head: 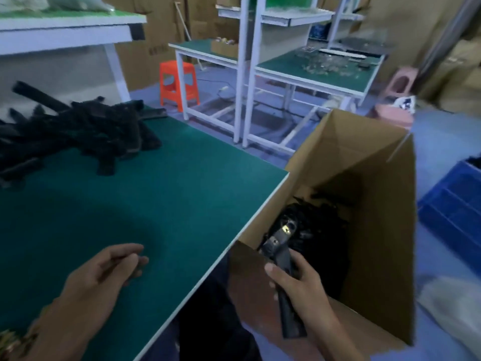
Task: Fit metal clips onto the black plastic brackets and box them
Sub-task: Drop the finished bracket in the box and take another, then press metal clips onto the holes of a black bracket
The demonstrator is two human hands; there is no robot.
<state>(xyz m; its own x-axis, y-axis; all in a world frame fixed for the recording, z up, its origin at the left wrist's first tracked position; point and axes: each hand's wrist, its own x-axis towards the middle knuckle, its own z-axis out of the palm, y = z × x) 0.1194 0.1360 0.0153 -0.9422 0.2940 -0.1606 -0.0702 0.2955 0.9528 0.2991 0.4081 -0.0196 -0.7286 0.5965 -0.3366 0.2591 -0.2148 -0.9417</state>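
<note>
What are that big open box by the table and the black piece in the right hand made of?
The box looks like plain brown corrugated cardboard, matte, with folded flaps. The bracket in the right hand appears to be dull black moulded plastic, with a small shiny metal-looking clip.

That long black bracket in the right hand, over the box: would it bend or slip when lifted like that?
The black bracket looks stiff: held near its middle by the right hand, it stays straight above the cardboard box. It is probably light, since a one-handed grip carries it. The moulded surface looks matte, so likely not very slippery, though blur hides detail.
</note>
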